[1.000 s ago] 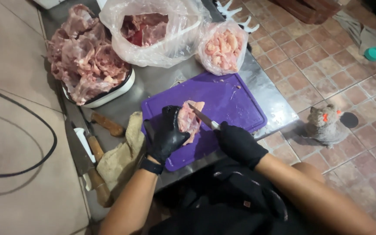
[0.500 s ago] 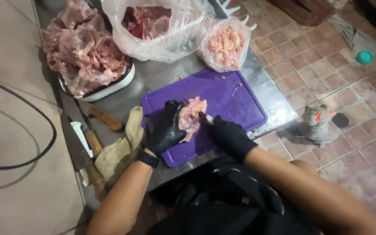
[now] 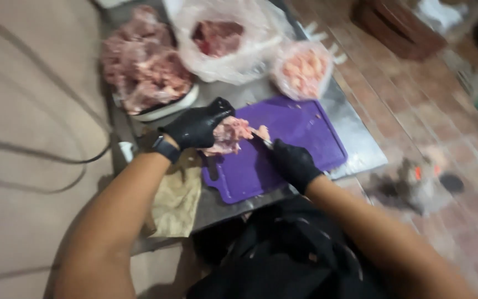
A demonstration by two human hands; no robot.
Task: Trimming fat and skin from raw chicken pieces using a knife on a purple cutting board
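Note:
A purple cutting board [image 3: 305, 138] lies on a metal table [image 3: 355, 147]. On its left part rests a pale pink piece of raw meat [image 3: 233, 133]. My left hand [image 3: 197, 124], in a black glove, grips the meat from the left. My right hand [image 3: 294, 163], also black-gloved, is closed on a knife [image 3: 262, 139] whose blade tip touches the meat's right side. The picture is motion-blurred.
A white tray heaped with raw meat [image 3: 147, 69] sits at the back left. Two clear plastic bags of meat [image 3: 222, 39] [image 3: 305, 69] stand behind the board. A tan cloth [image 3: 175, 199] lies left of the board. Tiled floor [image 3: 443, 138] on the right holds a small animal [image 3: 416, 182].
The camera has swung, shifting the scene right and blurring it. My left hand has moved up and leftwards on the meat; the knife stays against the meat.

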